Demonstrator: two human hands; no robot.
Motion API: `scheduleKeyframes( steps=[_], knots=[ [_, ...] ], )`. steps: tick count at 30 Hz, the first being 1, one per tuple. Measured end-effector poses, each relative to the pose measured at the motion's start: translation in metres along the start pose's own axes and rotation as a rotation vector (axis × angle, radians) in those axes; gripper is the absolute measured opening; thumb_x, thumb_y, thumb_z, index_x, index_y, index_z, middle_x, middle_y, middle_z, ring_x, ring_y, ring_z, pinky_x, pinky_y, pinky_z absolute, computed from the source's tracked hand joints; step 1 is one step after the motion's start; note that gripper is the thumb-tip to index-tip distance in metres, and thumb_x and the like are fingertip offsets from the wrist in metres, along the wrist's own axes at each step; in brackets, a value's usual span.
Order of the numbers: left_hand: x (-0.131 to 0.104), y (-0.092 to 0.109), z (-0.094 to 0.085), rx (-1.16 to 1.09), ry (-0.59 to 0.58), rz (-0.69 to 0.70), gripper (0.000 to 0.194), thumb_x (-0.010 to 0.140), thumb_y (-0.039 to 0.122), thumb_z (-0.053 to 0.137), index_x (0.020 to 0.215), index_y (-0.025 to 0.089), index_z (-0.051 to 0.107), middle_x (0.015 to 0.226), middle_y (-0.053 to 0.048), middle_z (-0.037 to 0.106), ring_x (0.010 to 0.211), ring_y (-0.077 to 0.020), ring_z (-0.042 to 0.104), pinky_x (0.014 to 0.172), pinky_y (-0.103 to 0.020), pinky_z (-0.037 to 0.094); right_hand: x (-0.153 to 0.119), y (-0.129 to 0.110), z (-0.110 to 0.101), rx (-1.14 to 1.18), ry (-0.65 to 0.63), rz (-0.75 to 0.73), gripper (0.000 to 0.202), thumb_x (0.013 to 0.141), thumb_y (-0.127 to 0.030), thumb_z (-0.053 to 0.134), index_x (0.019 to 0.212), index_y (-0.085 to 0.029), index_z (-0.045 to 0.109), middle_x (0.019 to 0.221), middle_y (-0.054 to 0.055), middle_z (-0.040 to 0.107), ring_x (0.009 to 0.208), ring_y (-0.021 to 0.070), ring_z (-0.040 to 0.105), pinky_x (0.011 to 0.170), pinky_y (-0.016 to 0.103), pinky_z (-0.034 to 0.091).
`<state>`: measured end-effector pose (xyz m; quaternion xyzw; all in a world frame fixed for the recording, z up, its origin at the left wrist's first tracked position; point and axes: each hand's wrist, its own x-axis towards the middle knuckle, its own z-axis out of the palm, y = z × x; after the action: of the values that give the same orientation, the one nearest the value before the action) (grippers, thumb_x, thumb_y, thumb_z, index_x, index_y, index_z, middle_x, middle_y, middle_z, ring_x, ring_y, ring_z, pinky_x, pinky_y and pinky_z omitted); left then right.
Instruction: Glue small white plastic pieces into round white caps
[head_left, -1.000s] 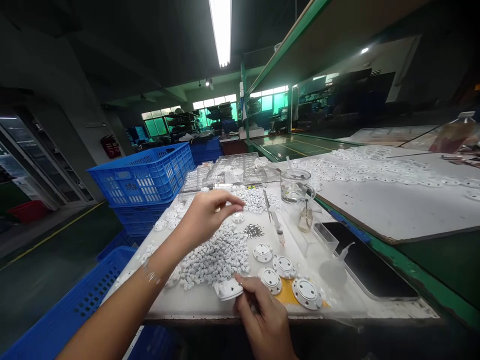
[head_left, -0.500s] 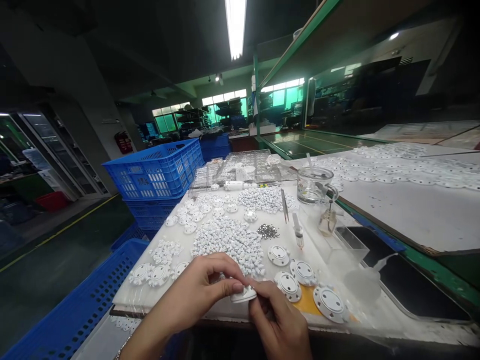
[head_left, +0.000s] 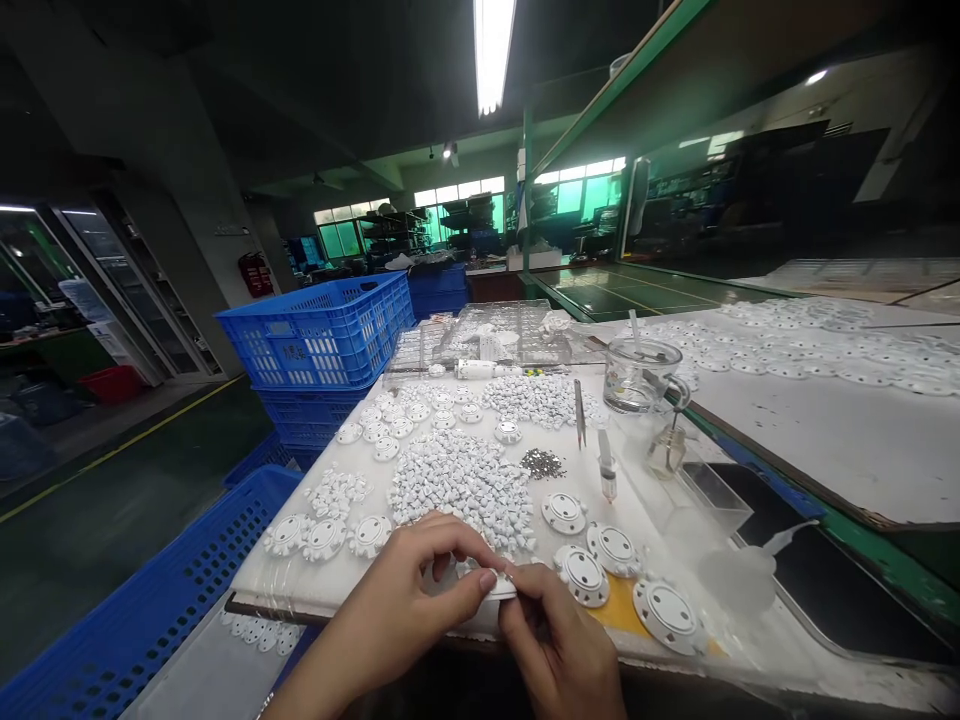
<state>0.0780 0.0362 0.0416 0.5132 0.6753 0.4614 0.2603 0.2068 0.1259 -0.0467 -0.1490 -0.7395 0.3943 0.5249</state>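
At the front edge of the table, a round white plastic disc [head_left: 501,588] is held between my two hands, its far side hidden by fingers. My left hand [head_left: 442,570] pinches it from the left with thumb and forefinger. On the other side my right hand [head_left: 559,630] grips its rim, fingertips close to the left ones. Just beyond lies a heap of small white plastic pieces [head_left: 465,480]. Several white discs with dark dots, such as one disc [head_left: 583,573], rest to the right. More discs [head_left: 371,535] lie to the left.
Tweezers [head_left: 580,412], a syringe [head_left: 607,470] and a pile of small dark bits [head_left: 543,463] lie mid-table. Further right stand a glass mug [head_left: 637,380], a small glass bottle [head_left: 666,450] and a clear box [head_left: 716,500]. Blue crates [head_left: 322,335] are stacked at left.
The view has shifted slightly, so the table's contents appear a little further right. Both hands keep hold of the disc, which now shows less behind the left thumb.
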Motion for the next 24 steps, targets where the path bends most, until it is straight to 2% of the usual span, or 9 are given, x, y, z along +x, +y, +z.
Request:
scheduleKeyframes(
  steps=[4, 8, 14, 15, 17, 19, 21, 22, 24],
  knots=[
    [-0.006, -0.004, 0.0, 0.027, -0.025, 0.113, 0.017, 0.084, 0.026, 0.072, 0.102, 0.027, 0.072, 0.101, -0.003, 0.066, 0.1, -0.0213, 0.06, 0.088, -0.029, 0.044, 0.001, -0.001, -0.003, -0.002, 0.008, 0.014, 0.011, 0.093, -0.019, 0.054, 0.095, -0.028, 0.06, 0.073, -0.005, 0.06, 0.058, 0.0104, 0.055, 0.058, 0.018, 0.045],
    [-0.009, -0.013, 0.006, 0.059, 0.027, 0.243, 0.034, 0.081, 0.005, 0.065, 0.107, 0.028, 0.07, 0.106, -0.003, 0.065, 0.103, -0.0203, 0.061, 0.092, -0.028, 0.045, 0.003, 0.003, -0.005, 0.0, 0.001, 0.0, 0.011, 0.093, -0.019, 0.054, 0.095, -0.028, 0.061, 0.078, -0.004, 0.063, 0.064, 0.0112, 0.06, 0.062, 0.018, 0.048],
    [-0.017, -0.018, 0.023, 0.12, 0.149, 0.422, 0.037, 0.08, 0.003, 0.065, 0.109, 0.025, 0.072, 0.084, -0.004, 0.066, 0.075, -0.0165, 0.065, 0.067, -0.023, 0.05, -0.004, -0.006, -0.022, -0.054, -0.061, 0.001, 0.015, 0.096, -0.028, 0.055, 0.108, -0.028, 0.063, 0.087, -0.001, 0.068, 0.07, 0.012, 0.065, 0.063, 0.018, 0.052],
    [-0.018, -0.019, 0.025, 0.119, 0.179, 0.459, 0.039, 0.079, 0.002, 0.065, 0.11, 0.025, 0.071, 0.083, -0.003, 0.066, 0.073, -0.0158, 0.064, 0.065, -0.022, 0.049, -0.005, -0.009, -0.03, -0.101, -0.017, 0.009, 0.019, 0.094, -0.031, 0.058, 0.112, -0.027, 0.063, 0.087, 0.0, 0.068, 0.067, 0.0121, 0.064, 0.062, 0.019, 0.052],
    [-0.018, -0.022, 0.027, 0.098, 0.252, 0.475, 0.043, 0.077, -0.001, 0.064, 0.11, 0.026, 0.071, 0.083, -0.002, 0.067, 0.074, -0.0146, 0.064, 0.066, -0.021, 0.049, -0.005, -0.013, -0.053, -0.219, 0.182, 0.057, 0.03, 0.088, -0.037, 0.067, 0.115, -0.024, 0.062, 0.085, 0.001, 0.066, 0.062, 0.0128, 0.06, 0.061, 0.023, 0.052],
    [-0.016, -0.028, 0.027, 0.062, 0.333, 0.405, 0.042, 0.076, -0.002, 0.063, 0.105, 0.027, 0.072, 0.084, 0.0, 0.068, 0.077, -0.014, 0.065, 0.07, -0.02, 0.05, -0.001, -0.009, -0.082, -0.349, 0.448, 0.173, 0.044, 0.08, -0.044, 0.075, 0.115, -0.02, 0.062, 0.085, 0.004, 0.064, 0.064, 0.016, 0.056, 0.06, 0.029, 0.051],
    [-0.012, -0.035, 0.027, 0.012, 0.398, 0.3, 0.037, 0.076, 0.001, 0.065, 0.1, 0.027, 0.073, 0.085, 0.001, 0.068, 0.08, -0.0139, 0.064, 0.071, -0.02, 0.051, 0.008, 0.002, -0.113, -0.529, 0.612, 0.337, 0.063, 0.072, -0.057, 0.076, 0.12, -0.018, 0.062, 0.093, 0.009, 0.064, 0.068, 0.0206, 0.053, 0.062, 0.038, 0.049],
    [-0.011, -0.038, 0.028, -0.015, 0.42, 0.259, 0.033, 0.076, 0.003, 0.066, 0.097, 0.027, 0.074, 0.084, 0.001, 0.068, 0.079, -0.0138, 0.064, 0.069, -0.019, 0.051, 0.013, 0.008, -0.127, -0.662, 0.599, 0.387, 0.071, 0.069, -0.064, 0.074, 0.121, -0.018, 0.062, 0.101, 0.013, 0.063, 0.075, 0.0251, 0.054, 0.07, 0.045, 0.05],
    [-0.009, -0.041, 0.03, -0.078, 0.449, 0.194, 0.022, 0.077, 0.01, 0.071, 0.093, 0.025, 0.075, 0.082, 0.001, 0.067, 0.075, -0.0132, 0.062, 0.065, -0.018, 0.05, 0.021, 0.02, -0.145, -0.832, 0.47, 0.368, 0.072, 0.066, -0.077, 0.066, 0.106, -0.017, 0.069, 0.11, 0.017, 0.062, 0.098, 0.0378, 0.056, 0.09, 0.061, 0.042]
  ],
)
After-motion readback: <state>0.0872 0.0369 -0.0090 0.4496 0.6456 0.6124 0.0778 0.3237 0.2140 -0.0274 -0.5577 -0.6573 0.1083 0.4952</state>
